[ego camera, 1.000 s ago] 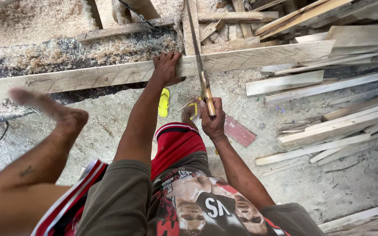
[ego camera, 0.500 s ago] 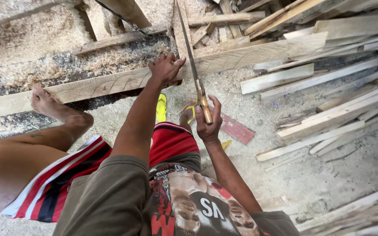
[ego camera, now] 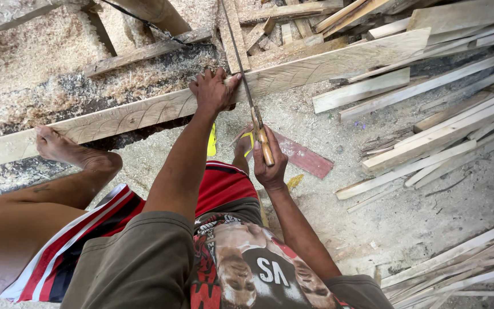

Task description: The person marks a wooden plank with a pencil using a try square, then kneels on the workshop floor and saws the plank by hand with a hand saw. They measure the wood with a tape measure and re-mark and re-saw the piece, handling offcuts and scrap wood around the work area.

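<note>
A long rough wooden plank [ego camera: 327, 63] lies slanted across the upper half of the view. My left hand [ego camera: 212, 88] presses flat on its near edge. My right hand [ego camera: 269, 160] grips the wooden handle of a handsaw [ego camera: 246, 91], whose thin blade runs up and across the plank just right of my left hand. My bare left foot [ego camera: 58, 146] rests on the plank's left end. My right foot [ego camera: 241, 146] in a yellow sandal stands on the ground below the plank.
Sawdust [ego camera: 24, 51] covers the ground at upper left. Loose boards and thin slats [ego camera: 441, 131] lie piled at the right, more slats [ego camera: 458, 269] at lower right. A flat red piece [ego camera: 304, 155] lies by my right hand. A sloping log [ego camera: 155, 12] rises at the top.
My left foot has come down from the air onto the plank's left end. The saw stays in the cut, and the view has shifted a little lower and to the right.
</note>
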